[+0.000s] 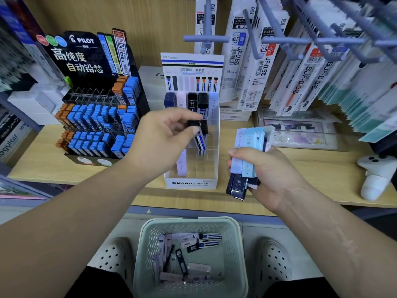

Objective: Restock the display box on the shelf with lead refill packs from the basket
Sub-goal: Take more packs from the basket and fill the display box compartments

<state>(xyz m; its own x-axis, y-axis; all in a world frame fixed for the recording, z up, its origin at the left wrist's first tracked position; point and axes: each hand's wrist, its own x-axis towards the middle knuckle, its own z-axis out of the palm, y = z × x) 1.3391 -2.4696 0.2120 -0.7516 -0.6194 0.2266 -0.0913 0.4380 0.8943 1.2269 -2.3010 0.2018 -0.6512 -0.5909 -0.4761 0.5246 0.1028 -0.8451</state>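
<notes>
Left hand [159, 138] pinches black pack [200, 141] at display box [191, 183]; right hand [269, 176] grips pack bundle [247, 151]; basket [189, 221] holds loose packs [193, 244].

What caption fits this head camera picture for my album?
Left hand pinches a black lead pack at the display box; right hand grips spare packs.

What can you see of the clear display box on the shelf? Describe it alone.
The display box stands upright on the wooden shelf. It looks like clear plastic, with a white base printed MONO graph MG and a white header card at the back. Dividers split it into compartments. Its rear row holds upright packs, navy, pink, black and pale blue; the front ones are mostly empty, bar one pale pack. The left hand holds a tilted pack in the middle.
</notes>
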